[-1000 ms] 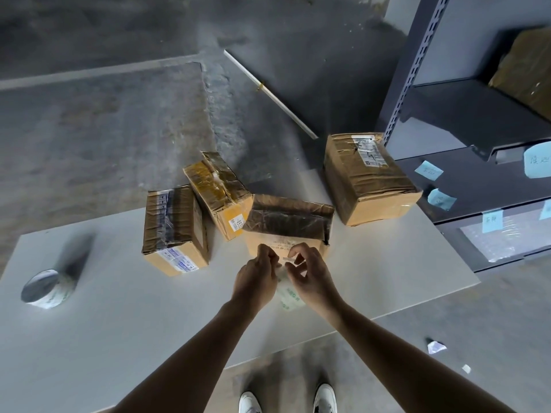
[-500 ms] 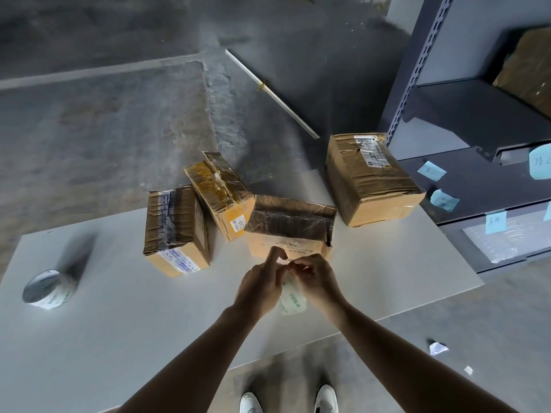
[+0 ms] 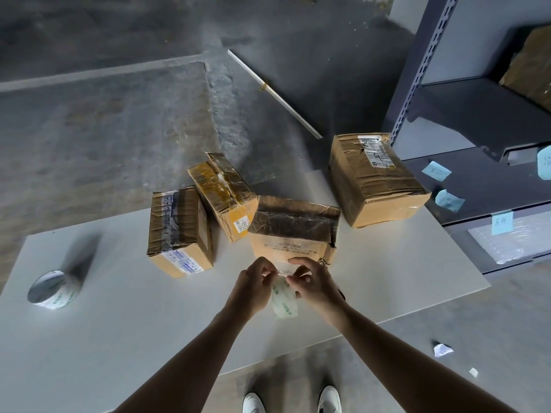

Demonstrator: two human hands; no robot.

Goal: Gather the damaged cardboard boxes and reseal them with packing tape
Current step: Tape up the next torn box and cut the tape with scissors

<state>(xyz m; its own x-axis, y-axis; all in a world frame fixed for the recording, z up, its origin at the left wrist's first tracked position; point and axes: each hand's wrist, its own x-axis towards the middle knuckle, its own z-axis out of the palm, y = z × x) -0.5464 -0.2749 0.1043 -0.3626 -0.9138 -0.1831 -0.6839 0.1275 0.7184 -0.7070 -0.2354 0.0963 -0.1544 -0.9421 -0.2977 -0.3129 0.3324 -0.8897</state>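
Several worn cardboard boxes stand on the white table (image 3: 119,338). The nearest box (image 3: 293,231) has a crumpled, torn top right in front of my hands. My right hand (image 3: 313,283) grips a clear tape roll (image 3: 284,299) with green print, which hangs below my fingers. My left hand (image 3: 253,283) pinches the loose end of the tape beside it. Both hands hover just in front of the nearest box. To its left lie a yellowish box (image 3: 223,195) and a taped box (image 3: 179,231). A larger box (image 3: 375,180) sits at the right.
A second tape roll (image 3: 53,289) lies at the table's left end. A grey metal shelf rack (image 3: 477,129) with blue notes stands at the right. A white rod (image 3: 274,93) lies on the concrete floor beyond the table. Paper scraps (image 3: 442,350) lie near my feet.
My hands have shifted slightly apart and the tape roll has dropped a little lower beneath my right hand; the loose end now stretches between my fingers.
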